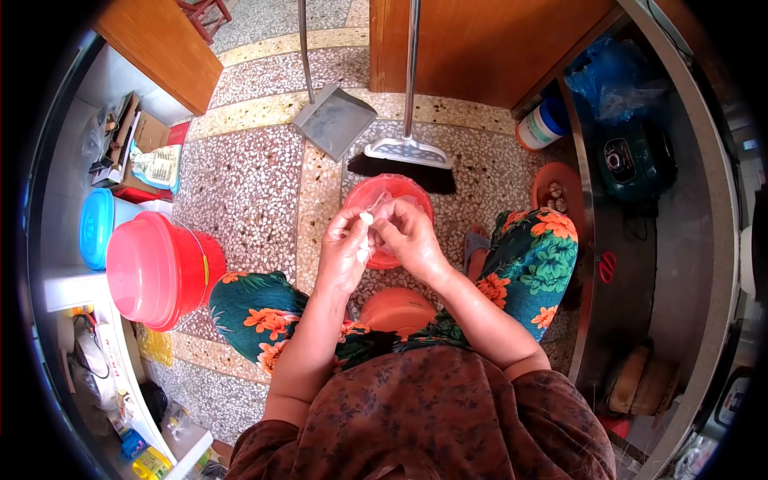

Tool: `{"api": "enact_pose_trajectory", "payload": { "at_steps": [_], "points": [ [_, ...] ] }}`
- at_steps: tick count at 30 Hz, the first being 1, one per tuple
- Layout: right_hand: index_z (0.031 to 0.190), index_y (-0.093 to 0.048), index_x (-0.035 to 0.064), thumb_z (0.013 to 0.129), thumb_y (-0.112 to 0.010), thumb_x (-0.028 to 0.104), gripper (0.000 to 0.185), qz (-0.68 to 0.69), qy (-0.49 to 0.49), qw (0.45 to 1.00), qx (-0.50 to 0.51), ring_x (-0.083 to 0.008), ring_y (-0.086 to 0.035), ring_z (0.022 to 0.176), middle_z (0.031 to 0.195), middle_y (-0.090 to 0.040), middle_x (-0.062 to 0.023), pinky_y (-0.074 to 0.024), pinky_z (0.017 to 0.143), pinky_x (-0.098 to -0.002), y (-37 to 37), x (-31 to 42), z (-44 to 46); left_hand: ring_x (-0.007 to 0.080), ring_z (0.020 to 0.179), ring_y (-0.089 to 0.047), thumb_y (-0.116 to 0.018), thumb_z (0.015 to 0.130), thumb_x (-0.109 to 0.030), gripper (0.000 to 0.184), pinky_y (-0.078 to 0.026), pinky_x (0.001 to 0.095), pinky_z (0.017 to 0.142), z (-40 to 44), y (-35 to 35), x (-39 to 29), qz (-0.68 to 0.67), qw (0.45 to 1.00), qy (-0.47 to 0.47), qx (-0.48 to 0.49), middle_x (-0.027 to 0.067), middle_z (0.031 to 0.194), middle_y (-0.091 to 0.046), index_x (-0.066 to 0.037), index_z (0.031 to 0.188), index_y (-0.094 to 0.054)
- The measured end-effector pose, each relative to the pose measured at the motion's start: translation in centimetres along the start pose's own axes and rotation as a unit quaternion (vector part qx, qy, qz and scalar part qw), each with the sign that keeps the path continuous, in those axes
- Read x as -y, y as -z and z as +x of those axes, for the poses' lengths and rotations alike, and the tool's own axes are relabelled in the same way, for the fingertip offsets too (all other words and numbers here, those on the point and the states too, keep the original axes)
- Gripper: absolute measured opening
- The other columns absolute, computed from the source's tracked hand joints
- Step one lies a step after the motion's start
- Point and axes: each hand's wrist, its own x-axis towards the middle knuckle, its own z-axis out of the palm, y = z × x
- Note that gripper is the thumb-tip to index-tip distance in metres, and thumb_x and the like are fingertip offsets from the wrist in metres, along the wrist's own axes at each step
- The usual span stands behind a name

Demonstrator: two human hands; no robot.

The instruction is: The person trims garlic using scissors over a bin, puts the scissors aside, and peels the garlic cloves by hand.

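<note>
My left hand (342,250) is closed, with a small white garlic clove (366,218) pinched at its thumb and fingertips. More white pieces show lower down against its fingers. Close beside it, my right hand (412,238) has thumb and fingers pressed together near the clove; whatever lies between them is too small to make out. Both hands are held over a red basin (426,194) with a clear plastic bag in it. To the right, an orange bowl (550,176) holds several whitish bulbs that look like garlic.
A broom (408,152) and a grey dustpan (334,120) are beyond the basin. On the left stand a lidded red bucket (152,268) and a blue-lidded tub (98,228). A shelf on the right holds a dark green appliance (636,164) and red-handled scissors (606,267).
</note>
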Motion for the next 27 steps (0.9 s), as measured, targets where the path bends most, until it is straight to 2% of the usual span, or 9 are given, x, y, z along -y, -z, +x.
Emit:
{"api": "enact_pose_trajectory", "payload": {
  "at_steps": [4,10,13,22,27],
  "points": [
    [0.086,-0.055,0.0002,0.090,-0.054,0.005,0.006,-0.014,0.013,1.000,-0.002,-0.0086,-0.058,0.065,0.073,-0.060,-0.0033,-0.0488,0.060,-0.0245,0.0,-0.4,0.0,0.0095,0.068,-0.054,-0.055,0.094,-0.015,0.011,-0.045,0.0235,0.057,0.0,-0.2,-0.2,-0.005,1.000,0.007,-0.014,0.0012,0.084,-0.058,-0.010,0.104,-0.055],
    [0.088,-0.054,0.0004,0.091,-0.053,0.005,0.006,-0.016,0.005,1.000,-0.010,-0.0082,-0.057,0.066,0.074,-0.060,-0.0041,-0.0485,0.060,-0.0244,-0.1,0.2,-0.2,0.0100,0.069,-0.053,-0.053,0.095,-0.016,0.012,-0.043,0.0221,0.054,0.2,0.3,-0.5,-0.026,0.999,0.025,-0.022,0.0021,0.088,-0.059,-0.011,0.105,-0.054],
    [0.089,-0.052,0.0006,0.092,-0.051,0.004,0.005,0.000,0.000,1.000,-0.009,-0.0082,-0.057,0.066,0.073,-0.060,-0.0040,-0.0481,0.061,-0.0241,-0.2,1.0,-0.2,0.0101,0.070,-0.053,-0.051,0.096,-0.017,0.013,-0.042,0.0222,0.054,0.3,0.9,-0.2,-0.034,0.998,0.044,0.013,0.0030,0.090,-0.060,-0.010,0.106,-0.054],
    [0.088,-0.048,0.0020,0.093,-0.050,0.003,0.005,-0.010,0.028,0.999,-0.024,-0.0076,-0.055,0.066,0.075,-0.058,-0.0036,-0.0466,0.061,-0.0236,0.3,0.2,0.2,0.0098,0.071,-0.053,-0.049,0.096,-0.017,0.016,-0.043,0.0220,0.057,0.2,0.9,-0.3,-0.040,0.997,0.072,0.003,0.0025,0.088,-0.058,-0.011,0.110,-0.053],
    [0.089,-0.048,0.0029,0.093,-0.050,0.003,0.005,0.008,0.027,0.999,-0.039,-0.0070,-0.054,0.067,0.076,-0.057,-0.0024,-0.0464,0.061,-0.0229,0.4,-0.2,0.3,0.0091,0.069,-0.053,-0.055,0.094,-0.018,0.014,-0.041,0.0199,0.052,0.2,0.4,-0.5,-0.046,0.997,0.064,-0.012,0.0005,0.088,-0.057,-0.009,0.105,-0.055]
  ]
}}
